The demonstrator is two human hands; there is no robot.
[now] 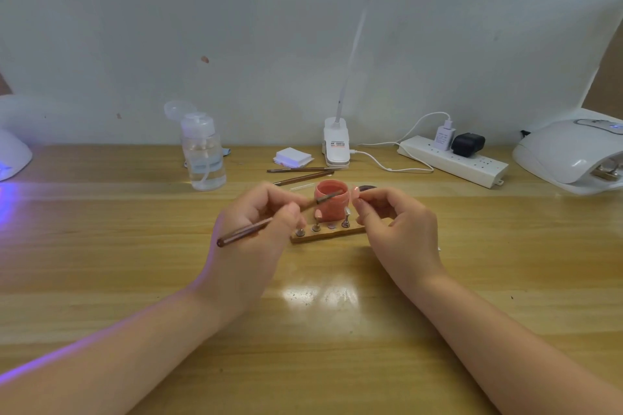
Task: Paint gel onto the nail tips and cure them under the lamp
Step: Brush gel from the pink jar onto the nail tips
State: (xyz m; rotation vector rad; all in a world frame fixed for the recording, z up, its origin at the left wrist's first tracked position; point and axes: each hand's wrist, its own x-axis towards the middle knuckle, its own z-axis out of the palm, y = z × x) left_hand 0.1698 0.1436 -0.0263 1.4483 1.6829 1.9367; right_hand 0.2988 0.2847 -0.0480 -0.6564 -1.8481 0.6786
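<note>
Just above the middle of the frame, the left hand [266, 212] grips a thin brown-handled gel brush [269, 221] pen-fashion. Its long axis runs from lower left up to the right, and its tip reaches the mouth of the small round pink gel pot [332, 200]. The right hand [394, 216], on the other side of the pot, pinches a small pink nail tip on its stand [356, 194] between thumb and fingertips, holding it just right of the pot's rim. So brush tip and held nail tip lie near each other, with the pot between. In front of the pot a narrow wooden holder strip [328, 235] rests on the pale wooden bench [337, 330], carrying more tips on metal pegs. I judge the next stroke needs the brush swung a little rightward.
</note>
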